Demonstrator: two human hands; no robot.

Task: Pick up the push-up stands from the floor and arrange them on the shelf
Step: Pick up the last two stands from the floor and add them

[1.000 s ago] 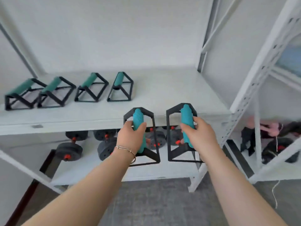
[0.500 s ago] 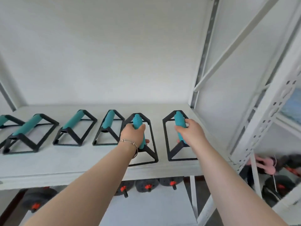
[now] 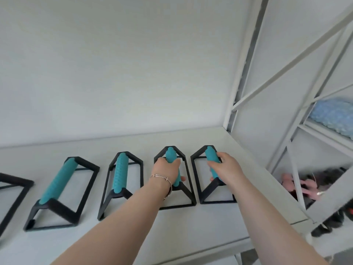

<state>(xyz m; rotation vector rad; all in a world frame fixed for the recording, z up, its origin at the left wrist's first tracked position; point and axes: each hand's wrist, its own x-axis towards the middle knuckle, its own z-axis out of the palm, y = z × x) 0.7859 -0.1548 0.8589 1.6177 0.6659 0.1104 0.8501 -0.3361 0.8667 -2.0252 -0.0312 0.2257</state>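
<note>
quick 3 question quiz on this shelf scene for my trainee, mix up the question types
1. True or false: the left hand and the right hand each grip a push-up stand.
2. Which wrist wears the bracelet? A left, B right, C neither.
3. Fill in: ___ teal handles are in view over the white shelf.

Key: 1 true; 2 A; 3 four.
</note>
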